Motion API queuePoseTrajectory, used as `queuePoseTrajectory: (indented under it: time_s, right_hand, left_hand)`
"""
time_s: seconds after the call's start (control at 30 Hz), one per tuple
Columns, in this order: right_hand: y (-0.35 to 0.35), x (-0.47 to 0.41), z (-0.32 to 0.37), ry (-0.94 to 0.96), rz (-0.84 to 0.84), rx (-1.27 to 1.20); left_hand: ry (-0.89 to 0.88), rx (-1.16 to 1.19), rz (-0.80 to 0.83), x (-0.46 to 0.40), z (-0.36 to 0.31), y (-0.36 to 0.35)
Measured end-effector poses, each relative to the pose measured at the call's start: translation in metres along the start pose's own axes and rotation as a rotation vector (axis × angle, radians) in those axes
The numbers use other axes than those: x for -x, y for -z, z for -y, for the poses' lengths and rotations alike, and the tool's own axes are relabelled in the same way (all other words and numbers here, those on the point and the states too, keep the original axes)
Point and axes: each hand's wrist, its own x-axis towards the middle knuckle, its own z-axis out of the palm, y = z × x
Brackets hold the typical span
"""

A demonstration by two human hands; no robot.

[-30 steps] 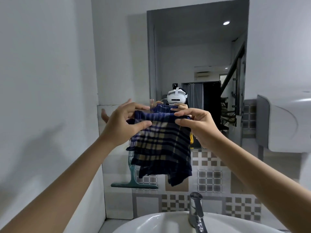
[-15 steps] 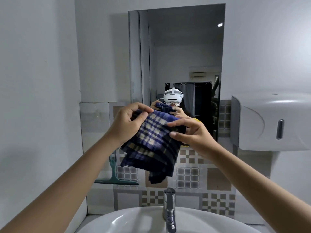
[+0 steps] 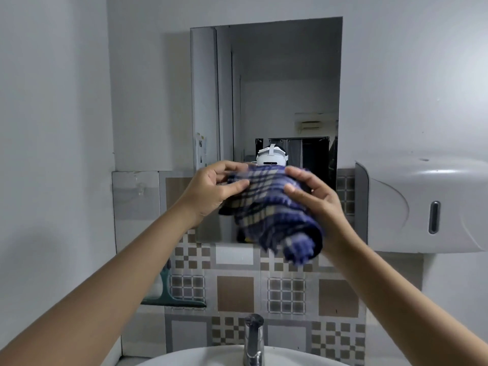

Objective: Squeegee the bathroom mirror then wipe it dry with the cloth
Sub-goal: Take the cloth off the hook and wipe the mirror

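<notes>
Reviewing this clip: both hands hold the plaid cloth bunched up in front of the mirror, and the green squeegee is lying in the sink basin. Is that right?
Not quite. In the head view the squeegee is not in the sink; it stands against the tiled wall, left of the tap. The rest holds: left hand and right hand hold the bunched plaid cloth before the mirror.

The blue checked cloth point(image 3: 266, 207) is held between the left hand point(image 3: 211, 191) and the right hand point(image 3: 314, 199), before the rectangular wall mirror point(image 3: 277, 88); the green squeegee point(image 3: 171, 294) leans lower left, the white sink point(image 3: 211, 356) below, the grey plastic dispenser point(image 3: 422, 204) right
</notes>
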Motion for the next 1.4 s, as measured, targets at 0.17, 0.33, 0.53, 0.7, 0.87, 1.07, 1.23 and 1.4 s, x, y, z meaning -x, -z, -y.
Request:
queuePoseTrajectory:
  time_s: [0.17, 0.33, 0.53, 0.7, 0.87, 1.07, 1.23, 1.4]
  right_hand:
    - [0.001, -0.057, 0.036, 0.205, -0.125, 0.145]
    - [0.009, -0.135, 0.083, 0.407, -0.19, 0.701]
    - [0.043, -0.233, 0.113, 0.512, -0.371, 1.405]
    - [0.064, -0.297, 0.108, 0.493, -0.462, 1.555]
    - [0.082, -0.344, 0.108, 0.457, -0.589, 1.543]
    - [0.081, -0.375, 0.098, 0.501, -0.706, 1.441]
    - [0.066, -0.378, 0.112, 0.584, -0.787, 1.459]
    - [0.072, -0.376, 0.12, 0.572, -0.845, 1.453]
  left_hand:
    - [-0.082, -0.197, -0.111, -0.036, -0.004, 0.015]
    - [-0.118, -0.477, -0.184, -0.079, 0.004, 0.054]
    - [-0.131, -0.714, -0.26, -0.126, 0.014, 0.083]
    - [-0.061, -1.059, -0.184, -0.16, 0.028, 0.1]
    - [0.109, -1.391, -0.056, -0.188, 0.045, 0.115]
    - [0.186, -1.442, -0.052, -0.201, 0.063, 0.13]
    - [0.045, -1.484, -0.078, -0.198, 0.051, 0.138]
    - [-0.054, -1.461, -0.074, -0.204, 0.049, 0.128]
